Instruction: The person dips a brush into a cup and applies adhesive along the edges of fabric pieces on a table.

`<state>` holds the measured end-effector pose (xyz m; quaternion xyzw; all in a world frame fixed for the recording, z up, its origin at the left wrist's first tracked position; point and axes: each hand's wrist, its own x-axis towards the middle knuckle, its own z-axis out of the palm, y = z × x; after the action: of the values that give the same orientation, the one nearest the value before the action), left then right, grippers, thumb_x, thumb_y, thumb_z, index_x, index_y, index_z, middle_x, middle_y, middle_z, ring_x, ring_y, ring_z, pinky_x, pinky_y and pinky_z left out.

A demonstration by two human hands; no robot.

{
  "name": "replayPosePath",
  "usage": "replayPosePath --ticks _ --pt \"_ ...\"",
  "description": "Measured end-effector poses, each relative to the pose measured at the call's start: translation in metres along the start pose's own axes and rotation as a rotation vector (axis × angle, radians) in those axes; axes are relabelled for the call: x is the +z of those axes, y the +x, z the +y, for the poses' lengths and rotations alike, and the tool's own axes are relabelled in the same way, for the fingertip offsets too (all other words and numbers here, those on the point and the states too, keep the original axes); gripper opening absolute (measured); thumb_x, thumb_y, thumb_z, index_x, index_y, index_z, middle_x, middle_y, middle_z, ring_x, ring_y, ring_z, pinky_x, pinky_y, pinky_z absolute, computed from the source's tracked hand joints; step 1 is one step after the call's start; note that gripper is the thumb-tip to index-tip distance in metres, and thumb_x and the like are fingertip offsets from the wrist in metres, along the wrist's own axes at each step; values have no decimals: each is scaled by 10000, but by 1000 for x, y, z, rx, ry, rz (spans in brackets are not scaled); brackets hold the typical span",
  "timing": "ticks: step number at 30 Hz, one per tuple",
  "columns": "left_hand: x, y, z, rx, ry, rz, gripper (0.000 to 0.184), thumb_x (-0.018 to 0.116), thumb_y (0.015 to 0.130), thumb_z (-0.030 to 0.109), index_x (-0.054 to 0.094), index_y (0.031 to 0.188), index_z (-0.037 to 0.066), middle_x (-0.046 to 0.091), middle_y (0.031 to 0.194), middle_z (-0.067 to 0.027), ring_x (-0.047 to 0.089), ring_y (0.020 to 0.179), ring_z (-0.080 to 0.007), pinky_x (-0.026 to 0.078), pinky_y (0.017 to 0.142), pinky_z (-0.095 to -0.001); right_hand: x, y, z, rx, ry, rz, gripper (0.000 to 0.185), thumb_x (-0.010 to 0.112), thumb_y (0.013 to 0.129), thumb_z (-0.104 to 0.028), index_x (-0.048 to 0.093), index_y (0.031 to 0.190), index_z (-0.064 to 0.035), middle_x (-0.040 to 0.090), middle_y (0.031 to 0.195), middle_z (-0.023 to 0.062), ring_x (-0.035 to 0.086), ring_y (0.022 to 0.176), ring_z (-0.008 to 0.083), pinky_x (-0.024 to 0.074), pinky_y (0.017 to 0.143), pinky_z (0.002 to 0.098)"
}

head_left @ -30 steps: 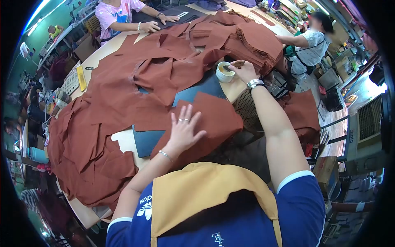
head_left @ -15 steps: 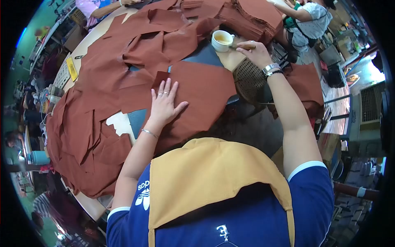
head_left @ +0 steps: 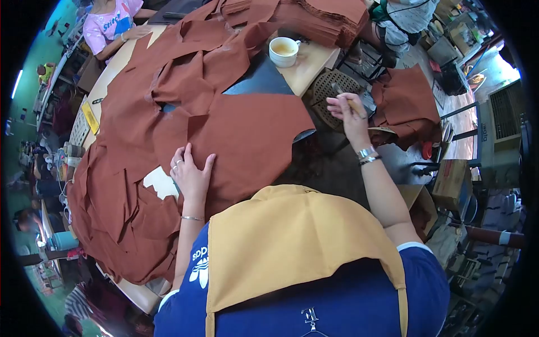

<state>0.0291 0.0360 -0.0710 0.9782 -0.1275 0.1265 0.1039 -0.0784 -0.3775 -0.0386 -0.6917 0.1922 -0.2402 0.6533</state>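
Observation:
My left hand [head_left: 191,175] lies on the reddish-brown sheet material [head_left: 247,137], fingers stretched and thumb apart, near a small flap at the sheet's left edge. My right hand [head_left: 349,112] is closed around a brush [head_left: 337,88] with a wooden handle, held in the air to the right of the sheet. Beyond it, a white cup [head_left: 284,52] holding a pale yellowish liquid stands on the table. A dark board [head_left: 264,78] shows from under the sheet's far edge.
Crumpled brown pieces [head_left: 120,196] cover the table's left side, and a stack [head_left: 331,22] lies at the back. A woven stool seat [head_left: 331,92] and more brown material [head_left: 407,104] are at right. A person in pink [head_left: 109,25] sits at far left.
My right hand has drawn back from beside the cup, toward me, with the brush. My left hand has slid nearer to the sheet's left edge. The view has shifted somewhat.

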Motion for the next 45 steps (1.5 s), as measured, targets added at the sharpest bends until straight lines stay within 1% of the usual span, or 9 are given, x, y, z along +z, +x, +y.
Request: replayPosePath --ticks 4,9,14,19,24,26,30,40,45 --pt "3 11 -7 -2 -260 -208 580 725 864 491 636 1300 118 567 1328 -129 513 1239 -339 423 1015 -464 29 23 77 -264 -312 -74 399 809 875 -246 516 1082 -72 716 1107 169 720 941 266 569 821 369" --pt "9 12 5 4 115 363 532 643 935 499 631 1260 78 661 1151 -105 608 1094 -314 460 921 -518 55 21 74 -209 -452 -72 380 838 826 -183 524 1008 -70 707 892 117 708 816 245 553 729 364" --pt "5 22 -1 -94 -208 -120 427 681 933 401 642 1170 48 652 1110 -111 629 1033 -291 462 925 -476 43 12 67 -231 -469 -36 280 778 857 -92 525 974 -67 667 803 100 682 754 214 541 690 348" --pt "23 17 49 86 -910 0 188 683 942 139 603 1055 12 653 1021 -145 642 952 -305 518 824 -396 -15 -3 50 -55 274 101 184 675 899 25 531 926 -85 591 844 22 578 746 139 522 688 283" --pt "12 11 132 633 -1173 -80 195 720 895 47 547 966 -7 627 1129 -197 622 1120 -363 497 903 -374 -113 -43 -33 -609 -491 512 214 624 917 86 505 950 -89 591 955 38 573 889 146 510 886 275" --pt "12 5 158 672 -1334 -311 144 676 925 -5 538 963 16 582 1246 -197 560 1192 -307 450 953 -366 -170 -60 -47 -630 -195 535 240 642 915 99 492 986 -75 605 981 63 591 923 158 513 901 299" --pt "22 -10 182 683 -1381 -484 126 720 913 63 621 975 14 632 1254 -191 618 1157 -331 499 924 -374 -196 -98 -106 -795 -849 727 298 690 898 92 459 999 -66 618 1004 102 602 940 169 514 872 303" --pt "10 -6 170 647 -1262 -426 42 670 941 30 660 949 -11 676 1082 -122 659 975 -225 520 867 -313 -147 -103 -155 -867 -747 551 300 663 908 116 446 1014 -63 624 1001 128 593 908 173 507 846 305" --pt "14 -21 141 293 -1593 -449 92 490 1057 101 545 1088 35 589 1013 -50 536 943 -112 447 874 -266 -133 -82 -135 -795 -676 467 311 664 887 143 459 996 -63 631 1016 120 604 938 167 511 898 300"
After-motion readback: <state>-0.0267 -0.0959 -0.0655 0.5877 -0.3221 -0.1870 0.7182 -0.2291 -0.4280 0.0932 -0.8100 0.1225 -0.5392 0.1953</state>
